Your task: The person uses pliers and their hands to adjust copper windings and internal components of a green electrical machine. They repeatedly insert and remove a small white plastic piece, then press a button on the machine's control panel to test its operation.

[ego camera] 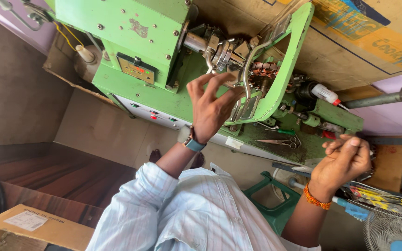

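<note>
A green winding machine [131,28] fills the top of the head view. A copper-wound core [264,69] sits on its chrome spindle [219,49], behind a green curved guard [287,56]. My left hand [210,109], with a watch on the wrist, is raised in front of the spindle. Its fingers are spread and its fingertips are close to the guard's bent metal rod. My right hand [345,160], with an orange thread on the wrist, hovers at the right edge of the machine bed with its fingers pinched together. I see nothing in it.
Scissors [280,142] and a green-handled tool [282,132] lie on the machine bed. A white bottle with a red tip [324,93] and a steel rod [382,98] are at the right. Below are a green plastic stool [271,200], a fan grille [387,232] and a cardboard box [29,227].
</note>
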